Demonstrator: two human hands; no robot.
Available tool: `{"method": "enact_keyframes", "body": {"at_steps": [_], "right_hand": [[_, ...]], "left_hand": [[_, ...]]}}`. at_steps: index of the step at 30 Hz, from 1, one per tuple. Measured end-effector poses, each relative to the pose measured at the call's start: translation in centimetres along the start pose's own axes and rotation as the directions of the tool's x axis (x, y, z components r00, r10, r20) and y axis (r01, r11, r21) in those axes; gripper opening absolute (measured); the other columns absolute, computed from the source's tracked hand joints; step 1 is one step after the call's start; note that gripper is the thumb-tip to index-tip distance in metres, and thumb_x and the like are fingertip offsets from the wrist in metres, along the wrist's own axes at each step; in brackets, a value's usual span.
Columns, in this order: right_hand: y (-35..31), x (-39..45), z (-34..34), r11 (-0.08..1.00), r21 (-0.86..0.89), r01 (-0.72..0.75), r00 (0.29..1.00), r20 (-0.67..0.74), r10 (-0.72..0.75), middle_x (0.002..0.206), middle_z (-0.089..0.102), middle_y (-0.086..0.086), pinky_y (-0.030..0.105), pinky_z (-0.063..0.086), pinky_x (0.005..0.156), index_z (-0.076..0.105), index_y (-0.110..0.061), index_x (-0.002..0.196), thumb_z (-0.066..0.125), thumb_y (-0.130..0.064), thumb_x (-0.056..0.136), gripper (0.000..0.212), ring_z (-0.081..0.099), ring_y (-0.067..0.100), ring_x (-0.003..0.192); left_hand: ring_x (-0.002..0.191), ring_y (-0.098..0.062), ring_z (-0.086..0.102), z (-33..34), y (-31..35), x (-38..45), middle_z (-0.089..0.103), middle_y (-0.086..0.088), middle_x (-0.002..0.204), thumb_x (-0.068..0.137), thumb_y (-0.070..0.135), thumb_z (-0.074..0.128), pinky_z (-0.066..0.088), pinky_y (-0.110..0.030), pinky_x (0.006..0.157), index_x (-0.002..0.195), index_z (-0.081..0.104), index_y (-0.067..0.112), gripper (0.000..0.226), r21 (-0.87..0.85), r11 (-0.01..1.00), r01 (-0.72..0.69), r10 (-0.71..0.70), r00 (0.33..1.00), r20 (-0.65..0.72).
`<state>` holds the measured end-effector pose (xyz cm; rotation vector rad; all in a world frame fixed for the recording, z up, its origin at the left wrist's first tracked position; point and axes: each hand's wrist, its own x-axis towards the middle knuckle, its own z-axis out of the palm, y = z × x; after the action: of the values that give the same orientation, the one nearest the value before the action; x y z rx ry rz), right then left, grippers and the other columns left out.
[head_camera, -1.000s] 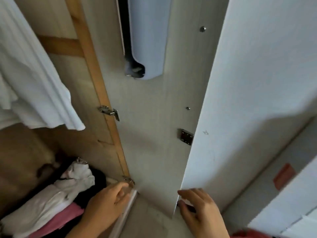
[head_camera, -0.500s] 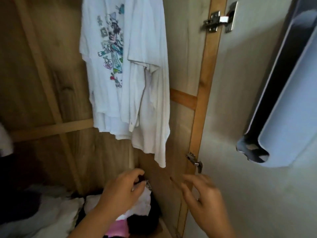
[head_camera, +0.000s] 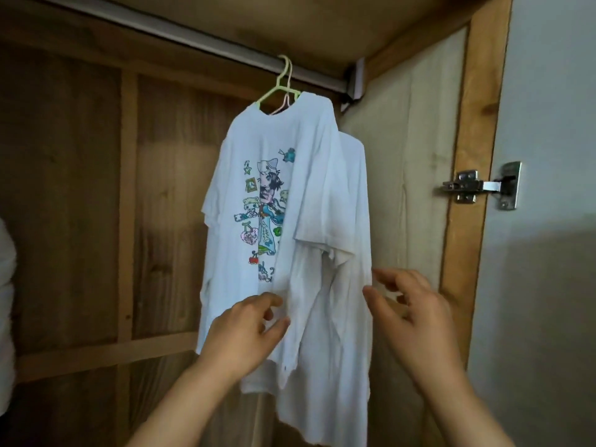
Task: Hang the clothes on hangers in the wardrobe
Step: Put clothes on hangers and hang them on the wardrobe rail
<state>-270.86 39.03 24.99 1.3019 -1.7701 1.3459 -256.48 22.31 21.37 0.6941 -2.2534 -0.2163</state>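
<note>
Inside wardrobe (head_camera: 64, 188): two white shirts (head_camera: 258, 221) on hangers (head_camera: 279, 88), hands (head_camera: 245, 330) near.

Bedroom wardrobe in somebody's home, seen from the open door.

Plain wooden back panels (head_camera: 64, 188) beyond the left hand (head_camera: 245, 330), metal hanging rail (head_camera: 193, 37) up above both hands with a green hanger (head_camera: 278, 87) hooked on it, two white t-shirts, one with a cartoon print (head_camera: 263, 214), dangling right in front. Cabinet hinge (head_camera: 482, 187) on the door frame just past the right hand (head_camera: 416, 317).
</note>
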Motion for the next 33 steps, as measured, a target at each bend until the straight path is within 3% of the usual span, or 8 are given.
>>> {"method": "enact_keyframes", "body": {"at_steps": [4,8,11,15,23,28,33], "right_hand": [[-1.1,7.2,2.9,0.999,-0.001,0.041,0.995,-0.086,-0.041,0.106,0.054,-0.013,0.026,0.043,0.088,0.061,-0.021,0.119,0.063,-0.025,0.086,0.034,0.053,0.009,0.106],[-3.1,15.4,5.3,0.993,-0.037,0.108,0.981,-0.159,-0.113,0.109,0.058,-0.004,0.026,0.040,0.086,0.061,-0.014,0.119,0.065,-0.021,0.085,0.035,0.052,0.017,0.109],[-4.7,21.5,6.7,0.975,-0.136,0.176,0.963,-0.182,-0.199,0.116,0.060,0.004,0.028,0.038,0.089,0.060,-0.012,0.120,0.063,-0.022,0.086,0.036,0.051,0.021,0.111],[-6.5,28.6,8.4,0.937,-0.275,0.216,0.941,-0.197,-0.274,0.121,0.053,0.010,0.028,0.031,0.095,0.058,-0.012,0.122,0.062,-0.023,0.085,0.039,0.042,0.027,0.117],[-7.2,33.6,11.9,0.785,-0.593,0.179,0.969,-0.033,-0.245,0.127,0.047,0.005,0.038,0.029,0.098,0.043,-0.024,0.130,0.066,-0.051,0.077,0.064,0.037,0.026,0.122],[-7.0,34.2,12.5,0.583,-0.782,0.220,0.949,0.033,-0.314,0.121,0.045,0.007,0.035,0.035,0.090,0.037,-0.024,0.133,0.065,-0.056,0.076,0.071,0.040,0.028,0.115],[-6.6,34.8,12.5,0.520,-0.825,0.222,0.942,0.044,-0.332,0.117,0.042,0.008,0.033,0.039,0.084,0.023,-0.026,0.144,0.054,-0.060,0.083,0.076,0.042,0.028,0.111]], "left_hand": [[0.079,-0.003,0.056,-1.8,-2.4,6.2,0.058,0.017,0.098,0.087,0.051,0.052,0.041,-0.022,0.069,0.110,0.056,0.036,0.027,0.003,0.998,-0.060,0.060,0.995,-0.079],[0.082,-0.003,0.054,-3.3,-4.7,11.4,0.057,0.018,0.095,0.088,0.051,0.050,0.043,-0.020,0.070,0.106,0.054,0.036,0.023,0.014,0.989,-0.144,0.145,0.986,-0.088],[0.083,-0.002,0.052,-4.1,-6.4,14.5,0.054,0.020,0.092,0.089,0.051,0.048,0.038,-0.014,0.065,0.101,0.051,0.038,0.018,0.043,0.977,-0.208,0.211,0.974,-0.083],[0.088,0.002,0.052,-4.9,-8.4,18.1,0.053,0.025,0.100,0.090,0.054,0.045,0.042,-0.013,0.075,0.107,0.050,0.044,0.021,0.017,0.973,-0.232,0.232,0.965,-0.120],[0.080,-0.001,0.052,-7.5,-9.1,26.0,0.054,0.018,0.088,0.088,0.049,0.049,0.034,-0.011,0.061,0.098,0.056,0.034,0.019,0.044,0.964,-0.262,0.264,0.926,-0.272],[0.084,-0.003,0.052,-8.7,-8.7,29.6,0.052,0.018,0.091,0.089,0.049,0.049,0.042,-0.021,0.073,0.102,0.056,0.033,0.022,0.062,0.946,-0.320,0.320,0.877,-0.358],[0.091,-0.009,0.057,-9.9,-8.3,32.4,0.057,0.013,0.095,0.086,0.046,0.056,0.048,-0.031,0.081,0.099,0.062,0.028,0.023,-0.010,0.939,-0.344,0.308,0.854,-0.419]]}}
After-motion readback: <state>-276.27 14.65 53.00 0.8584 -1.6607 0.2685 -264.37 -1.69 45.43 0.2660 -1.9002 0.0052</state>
